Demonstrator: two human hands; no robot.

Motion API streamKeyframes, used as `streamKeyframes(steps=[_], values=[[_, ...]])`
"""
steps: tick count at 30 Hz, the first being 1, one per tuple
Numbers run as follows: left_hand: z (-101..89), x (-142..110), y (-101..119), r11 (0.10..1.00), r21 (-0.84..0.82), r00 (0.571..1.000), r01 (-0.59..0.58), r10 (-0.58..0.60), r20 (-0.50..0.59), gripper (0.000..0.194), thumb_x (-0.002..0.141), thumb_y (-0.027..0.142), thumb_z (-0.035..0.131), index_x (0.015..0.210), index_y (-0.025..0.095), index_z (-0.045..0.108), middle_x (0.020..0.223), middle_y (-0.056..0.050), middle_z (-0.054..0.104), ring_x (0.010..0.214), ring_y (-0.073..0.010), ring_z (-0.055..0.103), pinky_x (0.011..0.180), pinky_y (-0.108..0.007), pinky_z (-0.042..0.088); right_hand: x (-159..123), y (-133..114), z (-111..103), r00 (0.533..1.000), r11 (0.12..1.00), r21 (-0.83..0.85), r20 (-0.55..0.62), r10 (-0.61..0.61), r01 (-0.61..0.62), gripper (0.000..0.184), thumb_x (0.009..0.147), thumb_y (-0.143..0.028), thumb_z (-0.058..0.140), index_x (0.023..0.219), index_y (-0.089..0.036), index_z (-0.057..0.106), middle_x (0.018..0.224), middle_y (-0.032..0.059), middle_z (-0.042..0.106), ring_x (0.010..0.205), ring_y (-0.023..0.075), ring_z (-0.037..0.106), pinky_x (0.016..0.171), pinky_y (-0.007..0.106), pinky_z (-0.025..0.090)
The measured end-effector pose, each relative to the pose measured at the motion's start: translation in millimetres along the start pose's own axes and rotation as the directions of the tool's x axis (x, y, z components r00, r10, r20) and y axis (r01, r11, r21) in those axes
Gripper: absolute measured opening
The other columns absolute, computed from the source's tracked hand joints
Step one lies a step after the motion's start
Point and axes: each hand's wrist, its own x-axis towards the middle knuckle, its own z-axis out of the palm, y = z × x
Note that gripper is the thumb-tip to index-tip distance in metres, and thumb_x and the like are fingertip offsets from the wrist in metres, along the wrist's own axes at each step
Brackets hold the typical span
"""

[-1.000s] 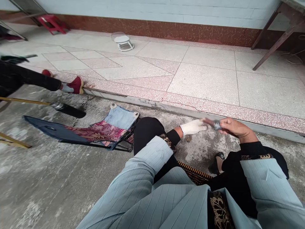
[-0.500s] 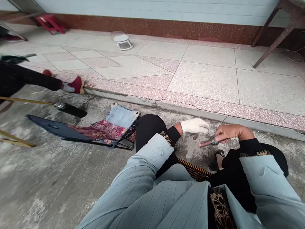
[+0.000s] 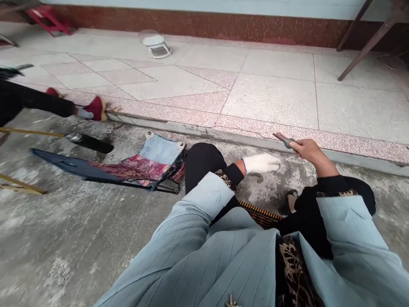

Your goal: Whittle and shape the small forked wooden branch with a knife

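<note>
In the head view my left hand (image 3: 261, 164), in a white knit glove, hangs low over the concrete by my knee. Its fingers are together and bent; anything inside them is hidden. A small brown curved thing (image 3: 257, 176) shows just below the glove; I cannot tell whether it is held or lies on the ground. Bare and closed, my right hand (image 3: 306, 151) grips a short brown stick-like tool (image 3: 281, 137) with a grey wrapped band near the fingers. The tool's end points up and left, in front of the step edge.
A low folding chair (image 3: 150, 164) with patterned cloth lies to my left. Beyond it are another person's leg and red shoe (image 3: 96, 108), and a dark cylinder on a yellow pole (image 3: 91, 143). A raised tiled step (image 3: 275, 98) runs ahead, with a small white stool (image 3: 159, 47) on it.
My right hand has risen forward with the tool, which now tilts up toward the step instead of down. The left hand stays low, in nearly the same place. The view has shifted slightly.
</note>
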Motion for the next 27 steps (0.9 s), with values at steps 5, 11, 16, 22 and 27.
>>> streamKeyframes(steps=[5,11,16,22,27], values=[[-1.2,6.6,-7.8,0.988,0.154,1.0,-0.026,0.028,-0.011,0.03,0.09,0.035,0.042,0.089,0.016,0.065,0.078,-0.003,0.061,0.07,-0.0151,0.051,0.065,-0.025,0.033,5.9,3.3,-3.7,0.996,0.879,-0.473,0.089,-0.02,0.06,0.045,0.081,-0.057,0.056,0.08,-0.014,0.072,0.074,0.0124,0.066,0.078,0.0256,0.061,0.064,0.031,0.038],[-4.1,5.7,-3.9,0.999,0.02,0.999,-0.038,0.038,-0.011,0.028,0.087,0.035,0.045,0.092,0.015,0.065,0.083,-0.002,0.063,0.075,-0.0138,0.053,0.069,-0.023,0.035,-18.7,-1.8,-11.7,0.54,0.974,-0.064,0.839,-0.065,0.216,0.045,0.07,-0.061,0.067,0.059,-0.017,0.065,0.052,0.0012,0.056,0.048,0.0114,0.048,0.054,0.027,0.037],[-1.8,7.1,-8.9,0.953,-0.293,0.983,0.075,-0.12,-0.141,0.034,0.09,0.039,0.042,0.101,0.014,0.061,0.085,-0.003,0.062,0.07,-0.0121,0.052,0.066,-0.023,0.038,-28.2,-10.0,-19.2,0.759,0.899,0.405,0.529,-0.379,0.167,0.05,0.073,-0.066,0.059,0.068,-0.016,0.06,0.062,0.0005,0.058,0.05,0.0084,0.044,0.051,0.023,0.035],[5.3,3.6,-2.0,0.951,-0.307,1.0,0.028,-0.024,0.017,0.03,0.092,0.036,0.038,0.094,0.016,0.061,0.067,0.002,0.054,0.057,-0.0096,0.046,0.057,-0.021,0.035,-3.2,2.1,-6.5,0.991,0.898,0.422,-0.006,-0.133,0.123,0.056,0.074,-0.072,0.053,0.071,-0.016,0.058,0.061,0.005,0.057,0.049,0.0117,0.046,0.049,0.026,0.035],[1.9,1.5,3.2,0.992,-0.119,0.999,-0.045,0.048,0.018,0.027,0.09,0.032,0.042,0.087,0.017,0.063,0.075,0.0,0.06,0.067,-0.011,0.051,0.064,-0.021,0.036,8.8,8.1,-7.2,0.998,0.962,-0.269,-0.057,0.026,-0.04,0.051,0.075,-0.064,0.058,0.077,-0.014,0.069,0.063,0.0092,0.061,0.061,0.0198,0.056,0.056,0.029,0.036]])
